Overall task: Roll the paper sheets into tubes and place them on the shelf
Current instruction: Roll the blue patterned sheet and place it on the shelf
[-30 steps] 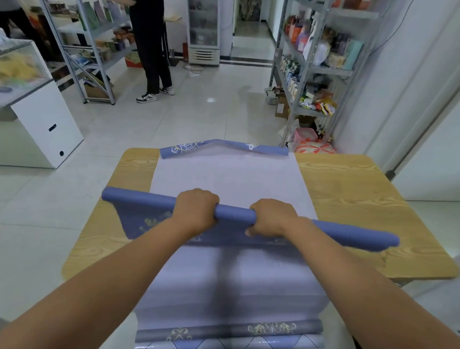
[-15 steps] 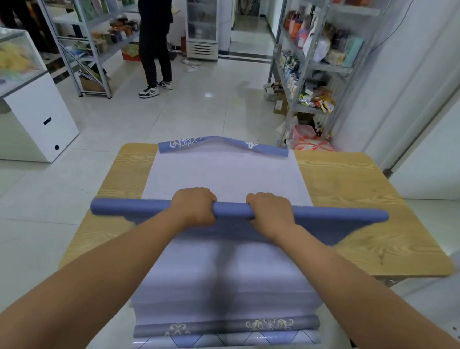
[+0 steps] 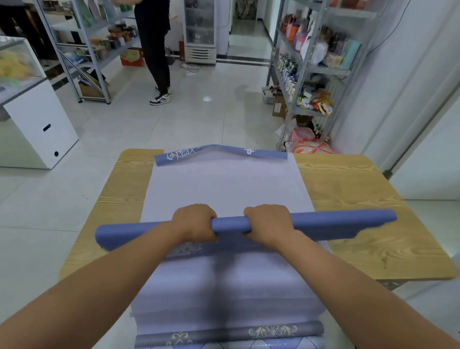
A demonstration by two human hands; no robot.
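we grip the paper tube (image 3: 338, 220) with left hand (image 3: 195, 223) and right hand (image 3: 269, 221) curled round it, over the sheet stack (image 3: 224, 186) on the table (image 3: 363, 190). skewed a second ago, it now lies level; rolling can proceed evenly.

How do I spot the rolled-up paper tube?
Find the wooden table with a pale paper stack on it. The tube is the long blue roll across that stack, gripped by the left hand and right hand. Unlike the curled blue edge at the far end, it shows no white pattern.
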